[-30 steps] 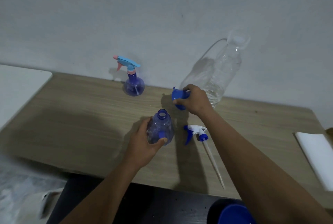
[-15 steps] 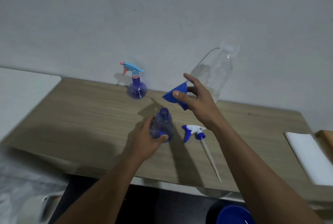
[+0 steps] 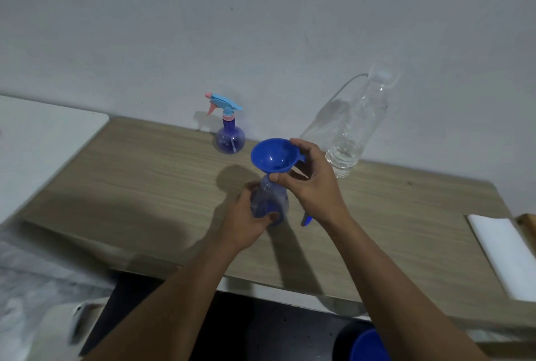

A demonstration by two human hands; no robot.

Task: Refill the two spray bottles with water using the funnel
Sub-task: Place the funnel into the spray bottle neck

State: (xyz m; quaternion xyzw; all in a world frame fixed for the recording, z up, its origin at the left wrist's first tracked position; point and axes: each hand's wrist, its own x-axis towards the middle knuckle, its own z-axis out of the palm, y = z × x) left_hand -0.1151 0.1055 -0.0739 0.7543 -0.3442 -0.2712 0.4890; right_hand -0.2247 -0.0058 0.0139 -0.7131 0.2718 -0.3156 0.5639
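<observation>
My left hand (image 3: 246, 217) grips a round clear purple spray bottle (image 3: 269, 204) with its top off, standing on the wooden table (image 3: 145, 186). My right hand (image 3: 310, 183) holds a blue funnel (image 3: 272, 155) upright, its spout at the bottle's neck. That bottle's blue and white spray head (image 3: 306, 220) lies on the table, mostly hidden behind my right wrist. A second purple spray bottle (image 3: 230, 138) with a light blue and pink trigger stands by the wall. A tall clear water bottle (image 3: 356, 128), partly filled, stands to the right of the funnel.
A folded white cloth (image 3: 504, 253) lies at the table's right end. A white surface (image 3: 37, 140) adjoins the table on the left. A blue round object (image 3: 367, 346) sits low below the table's front edge.
My right hand has lifted the funnel from the table, turned it upright and brought it down onto the neck of the open bottle. My left hand kept hold of the bottle.
</observation>
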